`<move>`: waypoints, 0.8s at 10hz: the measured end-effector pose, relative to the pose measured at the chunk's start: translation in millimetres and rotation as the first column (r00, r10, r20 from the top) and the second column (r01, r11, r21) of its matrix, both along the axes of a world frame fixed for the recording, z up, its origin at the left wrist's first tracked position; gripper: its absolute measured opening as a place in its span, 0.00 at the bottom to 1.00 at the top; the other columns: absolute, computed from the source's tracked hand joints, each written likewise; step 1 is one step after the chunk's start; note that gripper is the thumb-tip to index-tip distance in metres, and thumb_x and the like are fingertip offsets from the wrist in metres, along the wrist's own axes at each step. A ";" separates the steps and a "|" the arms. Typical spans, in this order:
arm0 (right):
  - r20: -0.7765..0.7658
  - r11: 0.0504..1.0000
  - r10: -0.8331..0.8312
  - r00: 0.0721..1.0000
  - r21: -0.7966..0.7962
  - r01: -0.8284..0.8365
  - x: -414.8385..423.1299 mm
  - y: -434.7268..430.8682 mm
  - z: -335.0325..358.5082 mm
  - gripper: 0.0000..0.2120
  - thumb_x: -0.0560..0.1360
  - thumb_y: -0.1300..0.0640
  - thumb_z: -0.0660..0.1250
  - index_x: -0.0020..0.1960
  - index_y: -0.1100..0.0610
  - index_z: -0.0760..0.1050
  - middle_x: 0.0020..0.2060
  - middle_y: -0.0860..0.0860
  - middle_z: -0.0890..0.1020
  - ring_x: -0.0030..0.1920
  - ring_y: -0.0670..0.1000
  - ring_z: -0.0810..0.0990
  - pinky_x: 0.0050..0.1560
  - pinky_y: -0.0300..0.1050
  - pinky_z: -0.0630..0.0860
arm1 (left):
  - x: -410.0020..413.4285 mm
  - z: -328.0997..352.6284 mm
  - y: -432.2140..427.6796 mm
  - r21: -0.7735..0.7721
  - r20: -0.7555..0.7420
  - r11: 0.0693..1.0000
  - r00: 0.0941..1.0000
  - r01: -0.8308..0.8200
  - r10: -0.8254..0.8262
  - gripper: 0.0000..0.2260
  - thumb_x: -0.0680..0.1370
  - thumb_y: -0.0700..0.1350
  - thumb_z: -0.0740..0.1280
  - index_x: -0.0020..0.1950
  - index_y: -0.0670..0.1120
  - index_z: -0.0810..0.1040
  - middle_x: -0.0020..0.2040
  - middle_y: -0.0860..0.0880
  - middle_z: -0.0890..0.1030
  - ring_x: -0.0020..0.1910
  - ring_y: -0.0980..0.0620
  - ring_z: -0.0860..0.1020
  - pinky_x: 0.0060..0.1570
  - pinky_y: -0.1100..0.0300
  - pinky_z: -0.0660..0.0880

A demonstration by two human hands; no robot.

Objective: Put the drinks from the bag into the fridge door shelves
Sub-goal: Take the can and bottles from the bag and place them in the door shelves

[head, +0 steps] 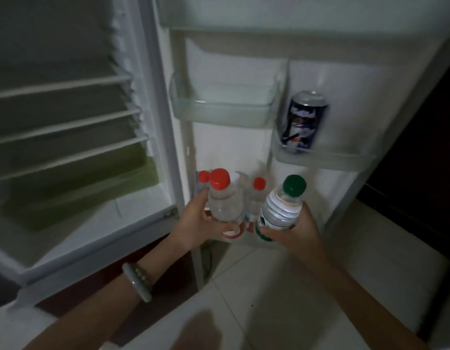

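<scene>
Left hand (193,218) gripped a red-capped bottle (225,200); right hand (292,231) a green-capped bottle (282,208). Both held nr fridge door's bottom shelf. Can (304,121) stood in a middle shelf (327,157).

Open white fridge door (244,147) carries three translucent plastic shelves. Small middle-left door shelf (218,109): nothing visible in it. Middle-right door shelf (327,157): one dark blue drink can (303,120), upright, at its left end. Bottom door shelf (253,237): two clear red-capped plastic bottles (256,195), upright, near each other. Pale tiled floor (282,286) lies below the door.
</scene>
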State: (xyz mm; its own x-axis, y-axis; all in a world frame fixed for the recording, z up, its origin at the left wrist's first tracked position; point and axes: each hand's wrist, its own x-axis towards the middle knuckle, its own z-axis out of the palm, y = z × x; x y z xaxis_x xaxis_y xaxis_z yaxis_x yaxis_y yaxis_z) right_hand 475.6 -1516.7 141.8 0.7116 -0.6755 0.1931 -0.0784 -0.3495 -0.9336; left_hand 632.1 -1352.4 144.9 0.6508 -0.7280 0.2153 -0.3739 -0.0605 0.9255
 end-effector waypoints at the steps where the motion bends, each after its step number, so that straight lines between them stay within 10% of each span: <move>1: 0.029 0.995 -0.099 0.995 0.001 0.099 -10.0 -30.3 1.9 0.23 0.56 0.60 0.81 0.47 0.51 0.76 0.41 0.53 0.83 0.42 0.52 0.83 0.44 0.53 0.81 | -10.8 2.4 -49.6 -0.015 -0.054 0.999 0.997 0.047 -0.048 0.33 0.60 0.36 0.80 0.60 0.48 0.71 0.53 0.53 0.78 0.51 0.65 0.77 0.47 0.71 0.73; 3: -0.022 0.977 -0.204 0.979 0.055 0.205 -22.3 -90.5 -21.0 0.22 0.60 0.66 0.79 0.50 0.55 0.76 0.43 0.51 0.84 0.42 0.47 0.83 0.42 0.38 0.80 | -39.8 -19.0 -125.8 0.066 -0.039 0.998 0.999 0.005 -0.002 0.25 0.59 0.49 0.80 0.53 0.54 0.75 0.47 0.55 0.82 0.47 0.57 0.80 0.48 0.60 0.78; 5: -0.122 0.964 -0.242 0.963 0.085 0.253 -15.3 -121.2 -63.7 0.24 0.58 0.47 0.79 0.51 0.51 0.77 0.45 0.49 0.84 0.48 0.48 0.82 0.51 0.56 0.80 | -66.9 -38.0 -173.3 0.162 0.021 0.981 0.995 -0.104 0.102 0.12 0.69 0.51 0.74 0.45 0.55 0.72 0.42 0.53 0.80 0.44 0.53 0.79 0.46 0.59 0.75; 8: -0.285 0.963 -0.242 0.927 0.050 0.266 6.2 -141.0 -106.1 0.24 0.57 0.44 0.77 0.48 0.44 0.69 0.42 0.46 0.83 0.44 0.49 0.83 0.46 0.56 0.80 | -59.6 -79.0 -195.8 0.253 -0.094 0.958 0.982 -0.138 0.167 0.21 0.67 0.43 0.76 0.53 0.52 0.69 0.45 0.57 0.77 0.41 0.62 0.75 0.37 0.71 0.70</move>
State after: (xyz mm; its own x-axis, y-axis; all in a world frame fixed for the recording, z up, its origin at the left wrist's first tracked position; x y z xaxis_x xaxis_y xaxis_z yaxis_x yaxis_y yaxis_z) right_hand 481.8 -1657.8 35.7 0.5308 -0.8459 -0.0522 -0.4110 -0.2030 -0.8888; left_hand 572.6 -1548.2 65.9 0.7680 -0.6393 -0.0382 -0.2361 -0.3381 0.9110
